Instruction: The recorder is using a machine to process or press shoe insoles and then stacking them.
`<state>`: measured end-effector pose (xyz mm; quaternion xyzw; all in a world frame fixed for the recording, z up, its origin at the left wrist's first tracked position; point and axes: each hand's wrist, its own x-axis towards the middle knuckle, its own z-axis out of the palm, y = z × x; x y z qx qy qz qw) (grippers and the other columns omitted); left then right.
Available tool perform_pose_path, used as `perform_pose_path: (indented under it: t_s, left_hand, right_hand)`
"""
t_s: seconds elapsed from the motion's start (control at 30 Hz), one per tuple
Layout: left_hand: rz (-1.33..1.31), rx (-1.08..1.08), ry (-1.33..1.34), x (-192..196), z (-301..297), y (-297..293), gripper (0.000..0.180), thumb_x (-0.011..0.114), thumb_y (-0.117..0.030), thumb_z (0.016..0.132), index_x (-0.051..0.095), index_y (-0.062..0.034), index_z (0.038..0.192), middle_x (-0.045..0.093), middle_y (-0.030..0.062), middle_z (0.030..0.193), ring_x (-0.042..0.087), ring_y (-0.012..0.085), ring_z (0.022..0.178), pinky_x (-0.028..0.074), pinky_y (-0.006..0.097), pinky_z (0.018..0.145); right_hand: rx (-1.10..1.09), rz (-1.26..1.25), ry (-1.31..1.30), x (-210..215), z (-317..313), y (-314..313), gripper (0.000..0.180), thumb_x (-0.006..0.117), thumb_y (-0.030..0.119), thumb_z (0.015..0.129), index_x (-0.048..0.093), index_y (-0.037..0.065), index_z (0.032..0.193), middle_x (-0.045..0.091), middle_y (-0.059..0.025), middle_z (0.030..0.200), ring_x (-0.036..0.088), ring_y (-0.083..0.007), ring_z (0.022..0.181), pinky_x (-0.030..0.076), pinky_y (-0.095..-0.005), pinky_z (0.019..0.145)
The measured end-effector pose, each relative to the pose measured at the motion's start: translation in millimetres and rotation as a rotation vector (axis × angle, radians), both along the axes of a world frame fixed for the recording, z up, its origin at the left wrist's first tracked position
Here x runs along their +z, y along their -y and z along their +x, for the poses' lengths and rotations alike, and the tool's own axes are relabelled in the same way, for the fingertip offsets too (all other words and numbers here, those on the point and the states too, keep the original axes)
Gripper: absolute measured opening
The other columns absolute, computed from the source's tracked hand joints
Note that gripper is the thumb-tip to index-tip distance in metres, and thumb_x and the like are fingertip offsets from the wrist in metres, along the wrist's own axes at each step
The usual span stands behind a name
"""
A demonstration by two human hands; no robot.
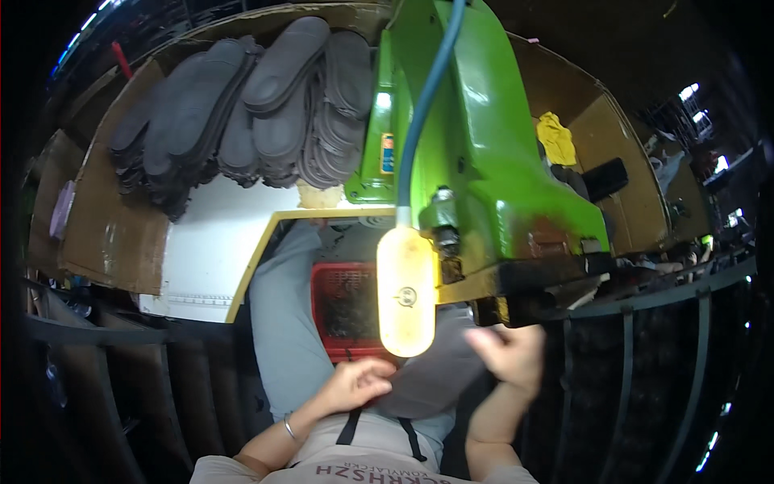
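Sole, grey and shoe-shaped (435, 379), lies between the two separated hands, partly behind the green machine's (492, 153) rounded yellow part (405, 294). The left hand (355, 385) curls at its left edge, grip unclear; the blurred right hand (513, 355) spreads its thumb beside the right edge.

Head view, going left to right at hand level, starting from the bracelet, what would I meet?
Silver bracelet → left hand → flat grey piece → right hand, which is blurred.
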<state>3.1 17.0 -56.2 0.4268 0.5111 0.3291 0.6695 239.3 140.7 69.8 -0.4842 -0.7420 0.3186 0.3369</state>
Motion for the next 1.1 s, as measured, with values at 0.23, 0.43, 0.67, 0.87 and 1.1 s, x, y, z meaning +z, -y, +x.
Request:
perform_pose_path:
  t_s: [0.23, 0.43, 0.67, 0.87, 1.1]
  left_hand:
    - [0.806, 0.786, -0.378, 54.0, -97.8, -144.9, 0.038, 0.069, -0.009, 0.086, 0.055, 0.0004, 0.120, 0.062, 0.0089, 0.112, 0.060, 0.0170, 0.097, 0.051, 0.031, 0.083]
    - [1.038, 0.899, -1.290, 96.8, -176.2, -269.6, 0.072, 0.074, -0.035, 0.081, 0.043, -0.0039, 0.138, 0.039, 0.0243, 0.142, 0.033, 0.0409, 0.135, 0.030, 0.046, 0.110]
    - [0.912, 0.912, -1.560, 101.6, -222.4, -326.2, 0.057, 0.076, -0.038, 0.077, 0.060, -0.0064, 0.123, 0.050, 0.0240, 0.131, 0.046, 0.0365, 0.126, 0.038, 0.042, 0.104]
    - [1.262, 1.131, -1.227, 142.8, -220.6, -264.4, 0.038, 0.082, -0.025, 0.071, 0.069, -0.0033, 0.100, 0.064, 0.0169, 0.113, 0.059, 0.0300, 0.110, 0.045, 0.035, 0.095]
    - [1.144, 1.391, -0.319, 133.6, -191.0, -64.2, 0.039, 0.064, -0.017, 0.073, 0.054, -0.0036, 0.108, 0.057, 0.0176, 0.115, 0.055, 0.0276, 0.107, 0.043, 0.040, 0.097]
  right_hand:
    - [-1.045, 0.666, -0.573, 49.4, 102.8, -14.3, 0.040, 0.062, 0.009, 0.091, 0.050, 0.005, 0.129, 0.063, -0.0135, 0.100, 0.059, -0.0125, 0.060, 0.044, -0.0195, 0.041]
    - [-0.996, 0.324, -0.521, -19.5, 125.2, -93.8, 0.064, 0.071, 0.009, 0.084, 0.034, 0.008, 0.136, 0.054, -0.0156, 0.109, 0.057, -0.0145, 0.053, 0.049, -0.0240, 0.043]
    - [-0.984, 0.091, -0.620, -41.3, 129.2, -112.8, 0.068, 0.070, 0.016, 0.082, 0.033, 0.008, 0.139, 0.058, -0.0122, 0.088, 0.051, -0.0120, 0.045, 0.043, -0.0248, 0.036]
    - [-1.011, 0.002, -0.670, -35.1, 123.2, -100.3, 0.067, 0.069, 0.032, 0.089, 0.031, 0.018, 0.142, 0.049, -0.0045, 0.069, 0.042, -0.0080, 0.044, 0.036, -0.0212, 0.036]
    - [-0.676, 0.057, -0.589, -112.9, 54.5, -42.2, 0.011, 0.060, 0.003, 0.090, 0.051, 0.006, 0.097, 0.053, -0.0014, 0.071, 0.051, -0.0066, 0.050, 0.046, -0.0222, 0.043]
